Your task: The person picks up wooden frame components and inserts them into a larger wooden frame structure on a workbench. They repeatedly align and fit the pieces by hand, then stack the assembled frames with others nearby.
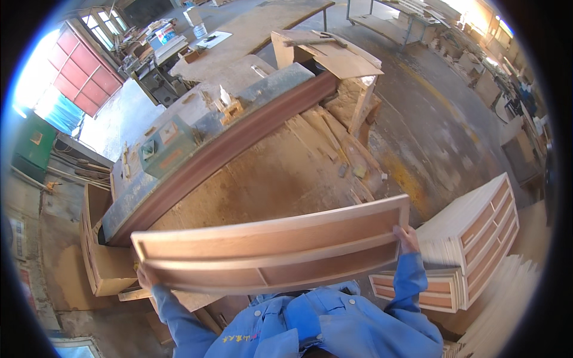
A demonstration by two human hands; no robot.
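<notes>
A long wooden frame panel (280,231), pale at the rails with reddish-brown inset faces, spans the space in front of my chest. My left hand (147,278) grips its left end, near the lower corner. Around the right end my right hand (407,240) is closed, with the fingers at the edge. Beyond the panel runs a belt sander (197,138) with a long reddish-brown belt (239,156) along its near side. A dusty brown board surface (239,188) lies between belt and panel; I cannot tell whether the panel touches it.
Similar panels (462,238) stand stacked at my right. A cardboard box (107,262) sits at the left, by the sander's end. Wood offcuts (334,140) and a wooden box (355,98) are at its far end. A white glue-type bottle (225,96) stands on the sander top.
</notes>
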